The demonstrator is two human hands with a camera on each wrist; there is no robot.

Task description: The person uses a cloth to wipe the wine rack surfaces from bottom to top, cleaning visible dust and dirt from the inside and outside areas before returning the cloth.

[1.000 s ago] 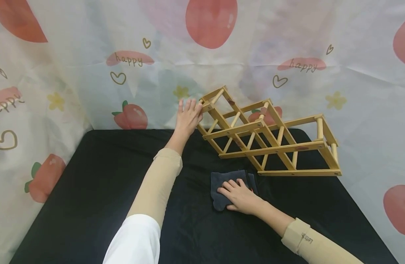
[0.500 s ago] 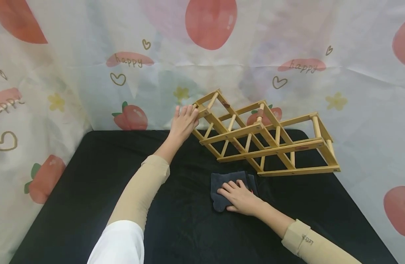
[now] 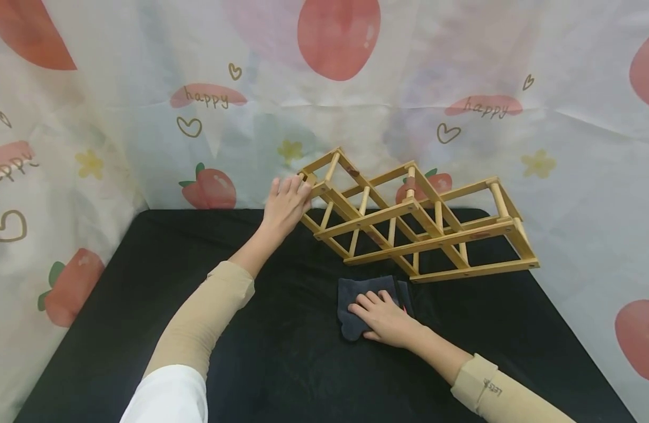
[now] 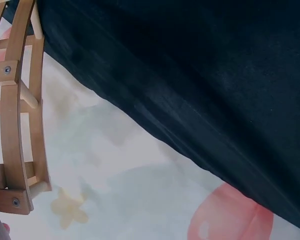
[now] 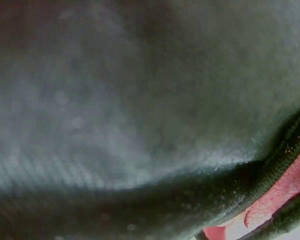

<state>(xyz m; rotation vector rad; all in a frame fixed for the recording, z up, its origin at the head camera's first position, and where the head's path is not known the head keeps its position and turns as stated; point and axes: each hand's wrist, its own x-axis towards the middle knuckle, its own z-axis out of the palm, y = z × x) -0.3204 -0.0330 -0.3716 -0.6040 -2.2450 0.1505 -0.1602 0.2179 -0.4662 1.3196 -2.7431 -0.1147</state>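
A wooden lattice rack (image 3: 430,243) of slats and dowels stands tilted at the back right. My left hand (image 3: 286,205) grips its upper left corner, fingers over the end slat; the thumb is hidden. In the left wrist view, the rack's end (image 4: 11,120) shows along the left edge, with a sliver of hand at the bottom corner. My right hand (image 3: 385,322) rests relaxed on a folded dark blue-grey cloth (image 3: 351,294) in front of the rack. Blurred dark fabric (image 5: 140,100) fills most of the right wrist view.
A black cloth-covered table (image 3: 160,282) lies under everything. Behind it and at the sides hangs a pale curtain (image 3: 261,53) printed with peaches, hearts and the word happy. The rack is close to the back curtain.
My left hand has moved left and slightly down, and the rack's upper left end has shifted the same way with it. The right hand and the folded cloth have stayed put.
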